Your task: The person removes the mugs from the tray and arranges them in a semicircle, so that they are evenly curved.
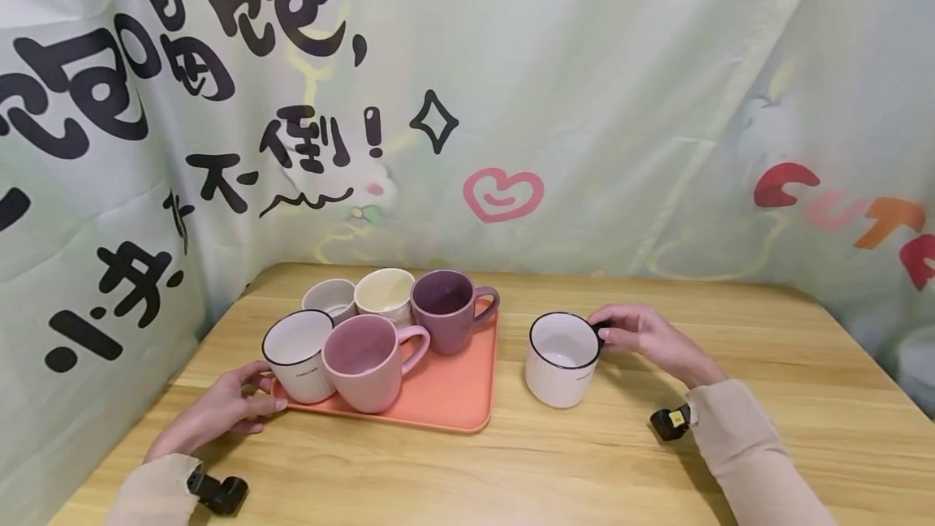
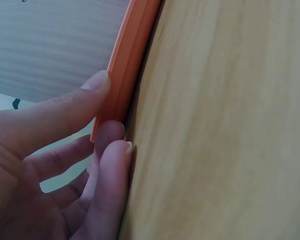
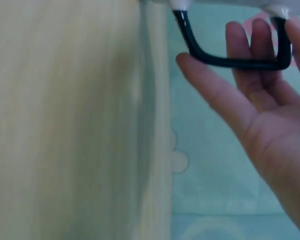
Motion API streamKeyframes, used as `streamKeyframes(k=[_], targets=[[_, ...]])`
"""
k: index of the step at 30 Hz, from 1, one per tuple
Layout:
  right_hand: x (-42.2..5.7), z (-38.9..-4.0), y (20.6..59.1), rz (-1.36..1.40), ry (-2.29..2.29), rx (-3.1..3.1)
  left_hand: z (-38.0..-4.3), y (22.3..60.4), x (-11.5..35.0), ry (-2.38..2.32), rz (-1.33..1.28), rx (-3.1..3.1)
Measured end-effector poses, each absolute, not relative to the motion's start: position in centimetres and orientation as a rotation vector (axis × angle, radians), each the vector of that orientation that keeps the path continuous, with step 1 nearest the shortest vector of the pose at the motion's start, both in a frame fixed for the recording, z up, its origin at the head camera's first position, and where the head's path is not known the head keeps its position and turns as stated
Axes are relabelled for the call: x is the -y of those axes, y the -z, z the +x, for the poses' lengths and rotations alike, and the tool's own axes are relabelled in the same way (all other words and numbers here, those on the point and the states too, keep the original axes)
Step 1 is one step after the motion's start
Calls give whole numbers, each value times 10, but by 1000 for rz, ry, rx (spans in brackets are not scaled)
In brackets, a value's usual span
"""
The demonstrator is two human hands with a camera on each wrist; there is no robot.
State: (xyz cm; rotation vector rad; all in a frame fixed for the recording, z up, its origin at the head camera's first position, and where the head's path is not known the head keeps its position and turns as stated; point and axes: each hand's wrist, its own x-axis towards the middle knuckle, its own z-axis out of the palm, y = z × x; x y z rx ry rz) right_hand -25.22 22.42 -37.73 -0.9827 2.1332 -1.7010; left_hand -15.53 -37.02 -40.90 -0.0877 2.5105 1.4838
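Note:
At the near left corner of an orange tray (image 1: pixel 453 396), my left hand (image 1: pixel 222 404) pinches the rim; the left wrist view puts the thumb on top of the tray edge (image 2: pixel 132 45) and fingertips beneath it. My right hand (image 1: pixel 646 335) holds the black handle (image 3: pixel 235 62) of a white mug (image 1: pixel 558 380) with a dark rim, upright to the right of the tray. Standing on the tray are a white dark-rimmed mug (image 1: pixel 303 376) nearest my left hand, a pink mug (image 1: pixel 365 380), a purple mug (image 1: pixel 445 323), a cream mug (image 1: pixel 387 299) and a grey mug (image 1: pixel 325 295).
Everything stands on a wooden table (image 1: pixel 555 477). A pale printed curtain (image 1: pixel 584 104) with large dark characters and a pink heart hangs behind it and along the left. Both wrists wear small black devices; the right one (image 1: pixel 668 422) bears a yellow label.

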Motion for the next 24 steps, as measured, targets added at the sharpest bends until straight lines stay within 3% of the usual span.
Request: streamKeyframes(k=[24], targets=[[-238, -255, 385, -986, 1716, -2034, -159, 408, 370, -1463, -144, -2506]])
